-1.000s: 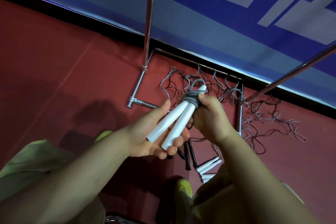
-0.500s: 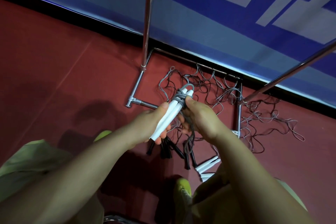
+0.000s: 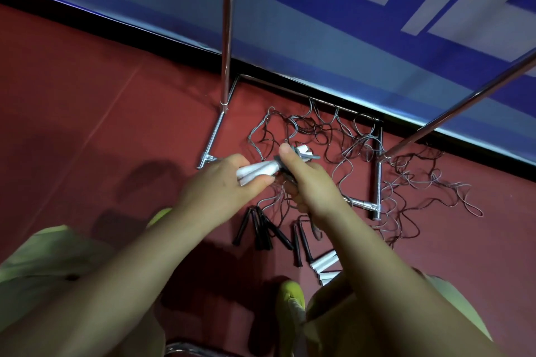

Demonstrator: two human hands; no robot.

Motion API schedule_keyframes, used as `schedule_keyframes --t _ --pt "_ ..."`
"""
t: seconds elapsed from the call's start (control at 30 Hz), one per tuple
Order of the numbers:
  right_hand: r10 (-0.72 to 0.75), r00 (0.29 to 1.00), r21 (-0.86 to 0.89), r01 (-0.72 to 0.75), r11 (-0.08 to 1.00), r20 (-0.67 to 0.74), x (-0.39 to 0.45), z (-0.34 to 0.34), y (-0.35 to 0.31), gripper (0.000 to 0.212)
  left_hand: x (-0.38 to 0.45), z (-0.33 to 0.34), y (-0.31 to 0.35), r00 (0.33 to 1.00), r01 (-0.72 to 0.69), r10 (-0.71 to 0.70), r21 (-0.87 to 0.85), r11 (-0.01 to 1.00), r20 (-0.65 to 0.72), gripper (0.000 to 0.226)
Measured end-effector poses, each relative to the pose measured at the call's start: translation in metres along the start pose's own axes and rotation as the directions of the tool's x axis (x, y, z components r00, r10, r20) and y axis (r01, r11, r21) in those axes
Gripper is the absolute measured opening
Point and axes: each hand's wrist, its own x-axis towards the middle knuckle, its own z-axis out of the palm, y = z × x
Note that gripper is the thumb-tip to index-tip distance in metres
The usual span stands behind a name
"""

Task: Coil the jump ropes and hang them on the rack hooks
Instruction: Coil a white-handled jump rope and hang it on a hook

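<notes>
1. the left hand grips a pair of white handles, fingers curled round them so they lie side by side.
2. the right hand pinches the grey cord wound near the handles' far end, thumb on top; the wrap looks nearly finished, though whether it is tied off cannot be told.
3. this bundled rope is held in the air above the red floor, between the two uprights of the metal rack; no hooks are in view and nothing hangs on the rack bars that show.
4. much is left: a tangle of loose cords sprawls over the rack's base and the floor.
5. several black handles and more white handles lie below the hands, uncoiled.
6. by this judgement the task is at an early stage, with one rope about coiled and none visibly hung.
</notes>
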Motion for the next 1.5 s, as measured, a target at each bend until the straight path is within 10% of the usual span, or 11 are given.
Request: schedule_keyframes --t 0.1,0.2,0.33,0.47,0.57,0.9,1.23,1.5 --pt "-0.129 0.991 0.103 0.133 0.986 -0.045 -0.002 0.006 -0.001 0.036 0.000 -0.002 0.001 0.999 -0.042 0.041 -0.006 0.999 -0.029 0.057" --pt "-0.188 0.982 0.172 0.191 0.966 -0.034 -0.004 0.004 -0.001 0.039 0.004 -0.002 -0.006 0.970 -0.055 0.100 -0.200 0.978 0.223 0.063" --pt "-0.219 0.976 0.216 0.216 0.952 -0.008 -0.008 0.001 -0.002 0.023 -0.001 -0.008 0.002 0.926 0.187 0.059 -0.587 0.787 0.374 0.043" --pt "-0.219 0.976 0.229 0.211 0.950 0.012 -0.010 0.002 0.000 0.033 -0.007 -0.010 0.004 0.610 0.587 0.152 -0.572 0.573 0.778 0.072" --pt "-0.174 0.984 0.277 0.160 0.947 0.025 -0.007 0.000 0.002 0.046 -0.013 -0.010 0.007 0.471 0.750 0.325 -0.566 0.342 0.820 0.077" --pt "-0.015 0.962 -0.001 0.016 1.000 0.272 0.006 -0.018 0.012 0.048 -0.009 -0.005 0.006 0.691 0.568 0.083 -0.610 0.552 0.718 0.061" --pt "-0.071 0.995 -0.430 0.092 0.898 0.066 0.004 -0.010 0.011 0.057 -0.004 0.004 0.009 0.875 0.375 -0.120 -0.499 0.781 0.470 0.058" --pt "0.010 0.998 -0.284 0.009 0.959 0.066 0.002 -0.002 0.011 0.069 0.000 0.004 -0.001 0.948 0.204 -0.161 -0.139 0.969 0.273 0.046"
